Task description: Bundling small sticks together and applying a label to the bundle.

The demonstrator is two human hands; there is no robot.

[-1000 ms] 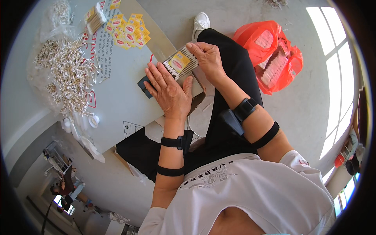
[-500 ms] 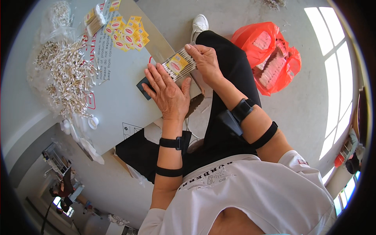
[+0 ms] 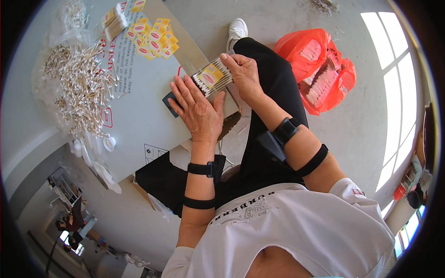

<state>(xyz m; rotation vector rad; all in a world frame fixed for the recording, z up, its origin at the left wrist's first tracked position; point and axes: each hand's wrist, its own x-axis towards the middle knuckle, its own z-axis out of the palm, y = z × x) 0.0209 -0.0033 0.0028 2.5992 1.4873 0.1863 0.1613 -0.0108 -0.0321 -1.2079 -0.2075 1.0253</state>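
A flat clear pack of cotton swabs with a yellow and white label card inside is at the table's right edge. Its right end is pinched between the thumb and fingers of my right hand. My left hand lies palm down with fingers stretched out, beside the pack's left end. Beneath those fingers is a dark green, flat-edged block, mostly covered by the hand. Whether the left fingertips touch the pack I cannot tell.
A heap of loose cotton swabs spills from a clear bag on the table's left. Loose yellow label cards and another swab pack lie at the far side. A red plastic bag holding pink-and-white packs stands on the floor at right.
Both hands and the swab pack keep almost the same place. Only a very slight shift of the whole view shows.
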